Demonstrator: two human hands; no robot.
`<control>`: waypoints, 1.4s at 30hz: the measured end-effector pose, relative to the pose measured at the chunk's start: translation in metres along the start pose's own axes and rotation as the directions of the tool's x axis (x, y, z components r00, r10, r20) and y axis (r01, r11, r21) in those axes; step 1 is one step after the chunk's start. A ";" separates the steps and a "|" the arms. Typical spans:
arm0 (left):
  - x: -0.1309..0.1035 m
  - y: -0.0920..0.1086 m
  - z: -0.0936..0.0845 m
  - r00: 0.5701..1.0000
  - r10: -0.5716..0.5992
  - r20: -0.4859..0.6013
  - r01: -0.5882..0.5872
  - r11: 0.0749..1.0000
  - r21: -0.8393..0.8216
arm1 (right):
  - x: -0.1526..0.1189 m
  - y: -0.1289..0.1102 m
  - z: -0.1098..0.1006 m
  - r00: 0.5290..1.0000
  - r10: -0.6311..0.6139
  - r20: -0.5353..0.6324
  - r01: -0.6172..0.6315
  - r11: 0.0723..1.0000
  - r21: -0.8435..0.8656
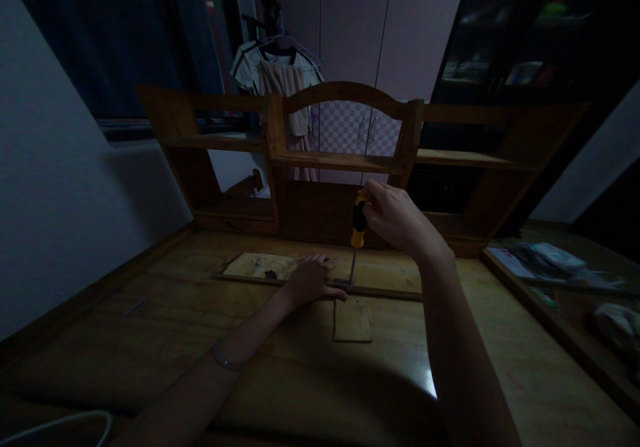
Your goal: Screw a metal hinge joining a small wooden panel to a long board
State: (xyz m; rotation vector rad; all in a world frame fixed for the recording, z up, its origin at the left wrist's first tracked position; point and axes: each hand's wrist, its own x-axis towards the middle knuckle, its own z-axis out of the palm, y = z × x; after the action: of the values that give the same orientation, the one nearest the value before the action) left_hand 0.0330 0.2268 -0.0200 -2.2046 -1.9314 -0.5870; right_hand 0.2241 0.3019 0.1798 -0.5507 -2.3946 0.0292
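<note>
Head view: right hand (393, 214) gripped a screwdriver (358, 234) by its yellow-and-black handle, shaft down, tip at a small metal piece (342, 282) on the long board (390, 275). Left hand (311, 278) lay flat on that board, fingers spread, thumb near the metal piece. Screwdriver likely light and rigid; thick handle the best hold, thin shaft probably slippery. Board looked stiff, fairly light; take by the long edges. Metal piece likely hard, fiddly, pinch at the ends. Small wood plate (352, 322) sat just nearer, on the desk (165, 327). Beyond: open-compartment shelf unit (340, 160); glass-fronted cabinet (493, 54) at right held items too dim to identify.
</note>
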 end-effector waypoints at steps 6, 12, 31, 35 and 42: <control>-0.001 -0.001 0.002 1.000 0.005 -0.014 -0.005 1.000 -0.003 | 0.001 0.002 0.001 1.000 -0.011 0.000 0.011 1.000 0.019; 0.000 -0.001 0.001 1.000 0.000 -0.002 0.000 1.000 0.008 | -0.002 0.004 0.000 1.000 -0.001 -0.023 0.001 1.000 -0.002; 0.000 0.001 -0.001 1.000 0.006 -0.014 -0.006 1.000 0.001 | -0.001 -0.001 0.000 0.999 -0.013 -0.030 0.015 0.999 0.042; 0.000 0.001 0.000 1.000 -0.002 -0.010 0.002 1.000 -0.001 | -0.001 0.001 0.001 1.000 -0.025 -0.017 0.026 0.998 0.048; -0.001 0.000 -0.001 1.000 -0.013 0.008 0.013 1.000 -0.014 | -0.001 0.003 0.000 1.000 -0.022 -0.014 0.022 1.000 0.006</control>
State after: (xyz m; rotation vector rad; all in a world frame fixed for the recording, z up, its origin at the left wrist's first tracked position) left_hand 0.0331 0.2256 -0.0189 -2.2081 -1.9524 -0.5960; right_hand 0.2262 0.3040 0.1790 -0.5203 -2.3862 0.0236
